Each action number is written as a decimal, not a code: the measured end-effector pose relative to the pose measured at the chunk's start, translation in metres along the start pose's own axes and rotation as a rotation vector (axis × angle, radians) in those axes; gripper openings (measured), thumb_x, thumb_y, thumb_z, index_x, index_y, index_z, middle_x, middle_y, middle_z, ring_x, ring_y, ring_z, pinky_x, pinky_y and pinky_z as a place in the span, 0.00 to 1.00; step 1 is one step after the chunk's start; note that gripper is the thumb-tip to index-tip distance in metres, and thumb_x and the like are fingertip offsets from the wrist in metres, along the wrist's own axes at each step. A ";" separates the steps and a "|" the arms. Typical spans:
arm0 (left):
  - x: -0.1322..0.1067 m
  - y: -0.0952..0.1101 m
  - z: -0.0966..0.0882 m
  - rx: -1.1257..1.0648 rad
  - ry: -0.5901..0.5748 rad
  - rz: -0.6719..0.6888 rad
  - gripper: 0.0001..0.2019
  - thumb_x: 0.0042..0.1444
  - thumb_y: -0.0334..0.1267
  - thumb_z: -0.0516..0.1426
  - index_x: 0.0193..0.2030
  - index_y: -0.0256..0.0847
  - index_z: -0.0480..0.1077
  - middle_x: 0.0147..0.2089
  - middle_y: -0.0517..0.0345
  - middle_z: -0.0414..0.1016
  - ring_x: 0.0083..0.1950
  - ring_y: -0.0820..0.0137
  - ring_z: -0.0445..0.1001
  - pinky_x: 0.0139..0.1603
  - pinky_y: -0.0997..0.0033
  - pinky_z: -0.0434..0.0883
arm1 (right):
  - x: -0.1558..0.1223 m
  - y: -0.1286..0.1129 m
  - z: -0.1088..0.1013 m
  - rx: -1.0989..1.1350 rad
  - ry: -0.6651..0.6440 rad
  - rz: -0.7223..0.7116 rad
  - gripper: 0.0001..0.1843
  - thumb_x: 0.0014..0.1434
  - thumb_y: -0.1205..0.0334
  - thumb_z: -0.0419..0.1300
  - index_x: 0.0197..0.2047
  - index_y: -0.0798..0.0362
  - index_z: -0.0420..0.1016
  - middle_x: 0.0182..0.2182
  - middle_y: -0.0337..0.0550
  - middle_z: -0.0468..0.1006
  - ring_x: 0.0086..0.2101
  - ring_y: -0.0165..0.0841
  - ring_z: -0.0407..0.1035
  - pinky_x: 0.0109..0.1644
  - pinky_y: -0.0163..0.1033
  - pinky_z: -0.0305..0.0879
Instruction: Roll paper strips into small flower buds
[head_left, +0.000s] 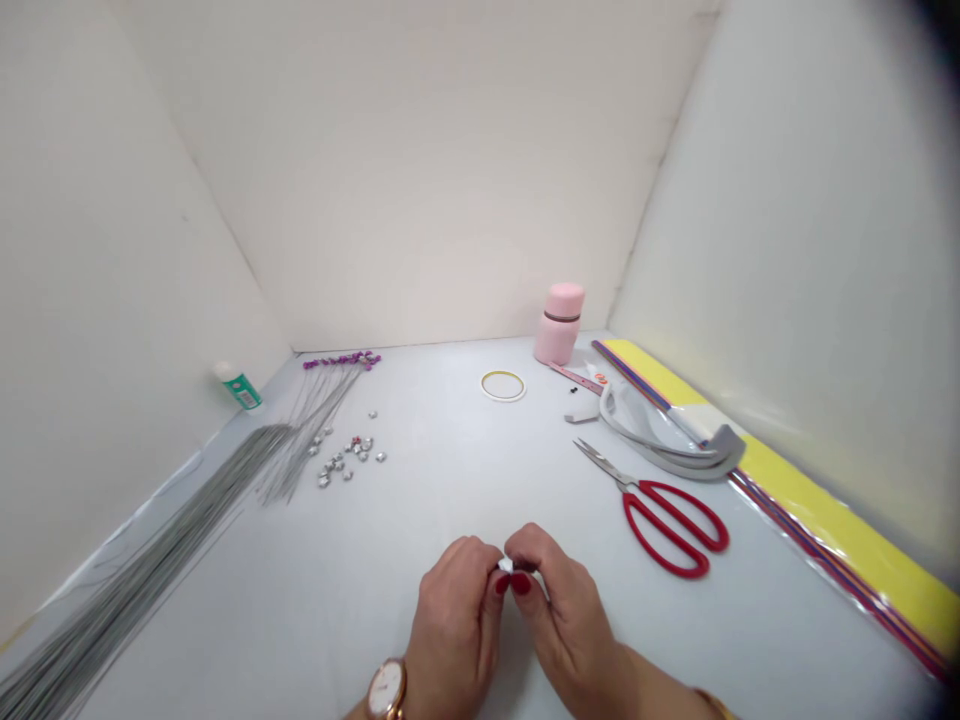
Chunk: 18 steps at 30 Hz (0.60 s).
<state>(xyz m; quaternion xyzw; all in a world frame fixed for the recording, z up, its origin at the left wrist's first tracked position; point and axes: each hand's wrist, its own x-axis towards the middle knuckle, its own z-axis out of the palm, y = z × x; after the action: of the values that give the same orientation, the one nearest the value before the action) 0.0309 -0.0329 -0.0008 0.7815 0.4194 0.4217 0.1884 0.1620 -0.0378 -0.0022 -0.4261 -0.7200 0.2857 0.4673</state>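
Observation:
Low in the middle of the view, my left hand [457,610] and my right hand [559,600] meet. Both are closed, thumbs and forefingers pinching one small silvery-white folded paper piece [506,565]. Most of this piece is hidden by the fingertips. To the left on the table lie several small silver folded paper stars [337,465], in a loose group. Right of my right hand rest scissors [667,525] with red handles, blades a little apart and pointing away to the left. Neither hand touches them.
Long grey wires [172,550] run down the left side, near purple-tipped wire stems [341,360]. A green glue bottle [242,388] leans left. At the back are a tape ring [503,386] and pink flask [559,325]. Grey paper strips [667,455] and yellow packets [832,535] line the right.

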 end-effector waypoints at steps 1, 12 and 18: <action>0.000 0.001 0.000 -0.009 0.000 -0.013 0.09 0.59 0.30 0.43 0.29 0.42 0.56 0.23 0.62 0.62 0.24 0.72 0.62 0.25 0.74 0.59 | 0.000 0.000 0.000 -0.003 -0.003 -0.016 0.08 0.60 0.66 0.42 0.30 0.50 0.56 0.22 0.35 0.58 0.21 0.28 0.56 0.24 0.33 0.56; -0.002 0.004 0.005 -0.044 0.020 -0.029 0.10 0.57 0.27 0.43 0.27 0.43 0.51 0.22 0.64 0.55 0.22 0.73 0.56 0.23 0.75 0.56 | 0.001 -0.003 0.003 -0.038 0.053 -0.115 0.10 0.59 0.72 0.41 0.30 0.50 0.55 0.22 0.35 0.56 0.21 0.28 0.54 0.23 0.33 0.54; -0.003 0.004 0.005 -0.088 0.058 0.002 0.11 0.55 0.24 0.43 0.27 0.43 0.49 0.22 0.65 0.52 0.23 0.74 0.54 0.24 0.75 0.55 | 0.002 -0.004 0.004 0.011 0.074 -0.175 0.10 0.58 0.74 0.42 0.32 0.50 0.58 0.23 0.37 0.58 0.23 0.30 0.55 0.25 0.34 0.56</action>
<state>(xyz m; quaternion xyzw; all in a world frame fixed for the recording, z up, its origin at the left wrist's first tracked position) 0.0364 -0.0370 -0.0029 0.7604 0.4049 0.4623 0.2101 0.1570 -0.0385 0.0004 -0.3692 -0.7351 0.2317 0.5193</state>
